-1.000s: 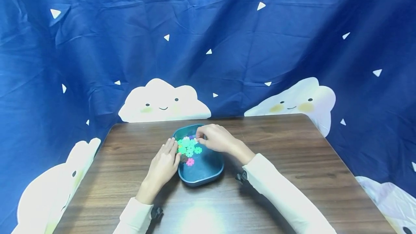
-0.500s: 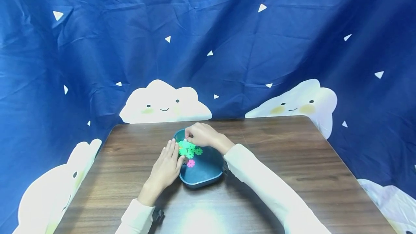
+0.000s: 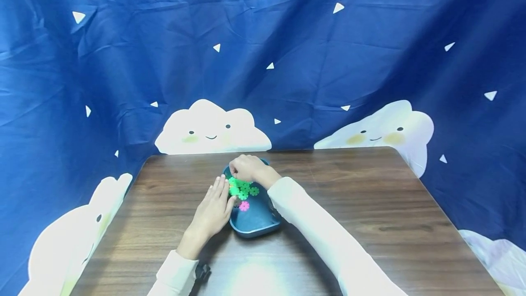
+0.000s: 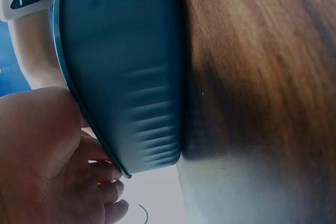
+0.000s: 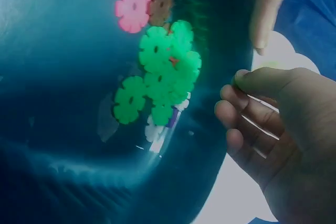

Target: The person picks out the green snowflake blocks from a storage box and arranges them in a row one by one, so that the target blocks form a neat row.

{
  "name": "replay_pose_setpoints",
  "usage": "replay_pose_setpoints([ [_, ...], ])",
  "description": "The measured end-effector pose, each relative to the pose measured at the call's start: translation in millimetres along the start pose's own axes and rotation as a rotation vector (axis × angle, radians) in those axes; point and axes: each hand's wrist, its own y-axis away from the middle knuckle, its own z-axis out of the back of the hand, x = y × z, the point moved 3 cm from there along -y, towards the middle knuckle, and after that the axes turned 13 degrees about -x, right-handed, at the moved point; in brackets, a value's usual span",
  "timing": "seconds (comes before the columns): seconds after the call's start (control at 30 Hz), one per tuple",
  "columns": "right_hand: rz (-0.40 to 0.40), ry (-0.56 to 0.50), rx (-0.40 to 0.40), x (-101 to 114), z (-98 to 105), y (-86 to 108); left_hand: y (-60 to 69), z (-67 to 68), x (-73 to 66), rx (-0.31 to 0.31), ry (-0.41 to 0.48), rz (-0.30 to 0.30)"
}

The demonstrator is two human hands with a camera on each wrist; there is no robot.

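A teal tray holds flower-shaped pieces: several green ones in a cluster, a pink one, a brown one, and bits of white and purple. My left hand rests with straight fingers against the tray's left rim. In the left wrist view that hand lies along the edge of the tray wall. Above the far left part of the tray is my right hand, its fingers curled. The right wrist view shows its thumb meeting the index fingertip, with no piece visible between them.
The tray stands on a brown wooden table, near its far edge. Behind the table hangs a blue curtain with white clouds and triangles. A glare spot shines at the near side.
My right hand has moved left across the tray, closer to my left hand, and now covers its far left part. My left hand stays at the rim; the view has shifted slightly.
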Motion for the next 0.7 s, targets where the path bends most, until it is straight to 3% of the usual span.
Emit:
replay_pose_setpoints([
  [0.33,0.010,0.067,0.054,7,-20,-7.2,-0.3,1.1,0.8,-0.011,0.010,0.006],
  [0.7,-0.058,0.178,0.102,8,-37,-8.6,-1.5,0.2,1.6,0.006,0.023,0.024],
])
